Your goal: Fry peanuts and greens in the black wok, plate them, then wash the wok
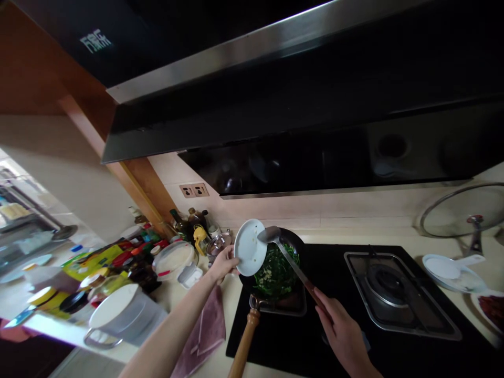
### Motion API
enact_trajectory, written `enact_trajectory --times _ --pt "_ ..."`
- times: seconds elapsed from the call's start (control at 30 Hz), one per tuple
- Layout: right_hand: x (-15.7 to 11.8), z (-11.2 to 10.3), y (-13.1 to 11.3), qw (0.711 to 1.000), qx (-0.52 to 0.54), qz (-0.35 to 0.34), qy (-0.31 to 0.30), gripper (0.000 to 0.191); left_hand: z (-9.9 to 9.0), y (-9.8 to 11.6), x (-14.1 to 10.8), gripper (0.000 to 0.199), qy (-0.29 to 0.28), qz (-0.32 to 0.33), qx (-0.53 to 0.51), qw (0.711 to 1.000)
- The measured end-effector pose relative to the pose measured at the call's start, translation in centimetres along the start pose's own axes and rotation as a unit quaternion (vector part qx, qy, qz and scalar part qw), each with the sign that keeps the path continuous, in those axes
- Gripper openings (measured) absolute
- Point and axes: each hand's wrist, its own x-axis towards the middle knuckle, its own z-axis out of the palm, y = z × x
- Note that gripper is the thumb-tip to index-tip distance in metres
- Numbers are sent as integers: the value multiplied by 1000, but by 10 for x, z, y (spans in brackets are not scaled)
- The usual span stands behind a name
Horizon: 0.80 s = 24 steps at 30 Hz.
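My left hand (224,264) grips the edge of a small white plate (249,252), tilted over the left side of a wok (293,237). A few small pale and green bits cling to the plate. In my right hand (340,328) is a spatula (293,265) with a wooden handle; its metal head touches or nearly touches the plate's right side. Leafy greens (277,275) fill the wok, with chopped pale bits, likely garlic, on top. The wok's wooden handle (246,341) points toward me.
A second burner (389,283) lies to the right on the black stovetop, beside a plate with a white spoon (449,266). A glass lid (464,215) leans at the wall. Bottles, jars and a white pitcher (122,312) crowd the left counter. The range hood (299,105) hangs overhead.
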Motion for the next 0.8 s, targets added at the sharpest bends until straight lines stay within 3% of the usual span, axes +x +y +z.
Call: enact_trajectory --times 0.13,0.27,0.37,0.57,0.8 --pt "7 0 -2 996 -75 -38 -7 39 5 -4 -5 43 -4 -9 -8 1000" --pt "-6 -16 10 991 -121 -56 -33 38 -2 -7 -6 46 5 1 -28 1000" --pt "-8 -23 9 995 -78 -46 -34 38 -9 -9 -6 50 18 1 -35 999" --pt "8 -15 -10 999 15 -3 -39 38 -9 -11 -14 51 9 1 -42 999" --pt "-15 -39 16 995 16 16 -98 36 -19 -7 -17 57 16 23 -50 998"
